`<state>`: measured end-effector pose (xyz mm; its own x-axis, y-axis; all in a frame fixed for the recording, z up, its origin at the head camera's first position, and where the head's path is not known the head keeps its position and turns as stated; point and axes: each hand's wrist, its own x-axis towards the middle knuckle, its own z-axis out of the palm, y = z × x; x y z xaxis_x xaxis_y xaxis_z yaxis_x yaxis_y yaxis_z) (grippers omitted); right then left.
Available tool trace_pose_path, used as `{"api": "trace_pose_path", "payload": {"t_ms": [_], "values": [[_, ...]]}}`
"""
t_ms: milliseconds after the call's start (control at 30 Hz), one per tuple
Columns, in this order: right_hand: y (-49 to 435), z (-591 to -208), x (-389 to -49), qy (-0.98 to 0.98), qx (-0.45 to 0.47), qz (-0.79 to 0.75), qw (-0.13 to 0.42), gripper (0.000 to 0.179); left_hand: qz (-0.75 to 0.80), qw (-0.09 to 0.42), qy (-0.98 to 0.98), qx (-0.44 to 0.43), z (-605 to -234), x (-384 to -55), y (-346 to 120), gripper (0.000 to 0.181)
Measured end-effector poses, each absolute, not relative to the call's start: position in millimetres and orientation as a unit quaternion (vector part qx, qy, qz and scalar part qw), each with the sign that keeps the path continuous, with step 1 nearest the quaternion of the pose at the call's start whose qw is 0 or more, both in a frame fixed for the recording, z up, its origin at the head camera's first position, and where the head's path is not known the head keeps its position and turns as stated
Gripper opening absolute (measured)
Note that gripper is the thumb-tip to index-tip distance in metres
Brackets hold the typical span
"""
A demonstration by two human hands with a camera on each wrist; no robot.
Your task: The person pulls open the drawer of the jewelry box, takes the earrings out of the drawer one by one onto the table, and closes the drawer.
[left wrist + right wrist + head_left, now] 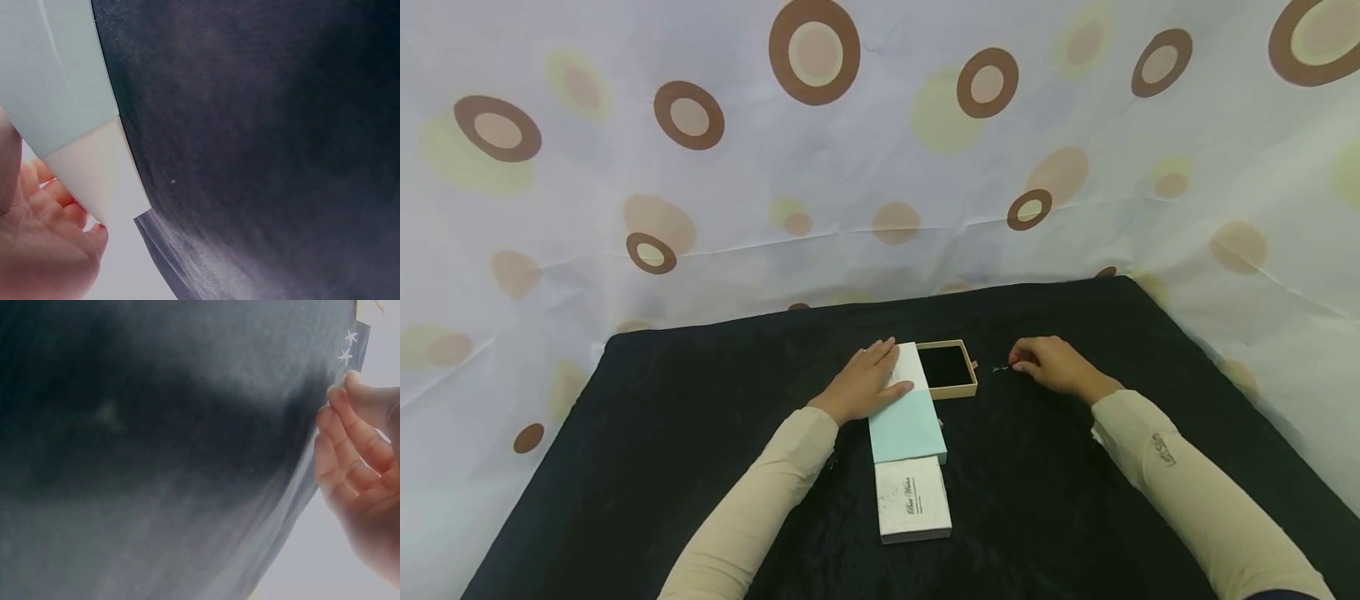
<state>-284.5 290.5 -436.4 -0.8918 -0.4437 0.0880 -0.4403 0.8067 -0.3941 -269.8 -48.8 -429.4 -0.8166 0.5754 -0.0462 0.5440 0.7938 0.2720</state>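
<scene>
My left hand (867,385) lies over a white box sleeve (909,363), fingers stretched along it and thumb reaching towards its right side. Out of that sleeve's right side sticks a tan-rimmed drawer (953,392) with a black lining and a small pull tab. To its right, my right hand (1054,364) pinches a small silver piece of jewellery (1000,368) between thumb and fingertips. Two star shapes (347,347) show on it in the right wrist view; its exact kind is unclear. The left wrist view shows the left hand (50,231) beside the sleeve's edge.
A pale teal box (907,429) adjoins the white sleeve on the near side. Nearer still lies a white box (913,500) with dark lettering on its lid. Black cloth (700,433) covers the table, and a patterned curtain (850,167) hangs behind.
</scene>
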Motion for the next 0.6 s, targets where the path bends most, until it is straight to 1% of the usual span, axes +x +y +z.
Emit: {"api": "trace_pose_path", "payload": {"t_ms": [167,400,600], "values": [[291,-433,-280,0.953,-0.224,-0.206,0.009,0.004,0.126,0.061,0.944,0.299,-430,-270,-49,0.076],[275,-421,-272,0.946,-0.170,-0.275,0.001,0.015,0.125,0.061,0.944,0.298,-428,-269,-49,0.076],[255,-417,-269,0.930,-0.097,-0.354,0.032,0.022,0.126,0.061,0.944,0.298,-429,-269,-49,0.076]]}}
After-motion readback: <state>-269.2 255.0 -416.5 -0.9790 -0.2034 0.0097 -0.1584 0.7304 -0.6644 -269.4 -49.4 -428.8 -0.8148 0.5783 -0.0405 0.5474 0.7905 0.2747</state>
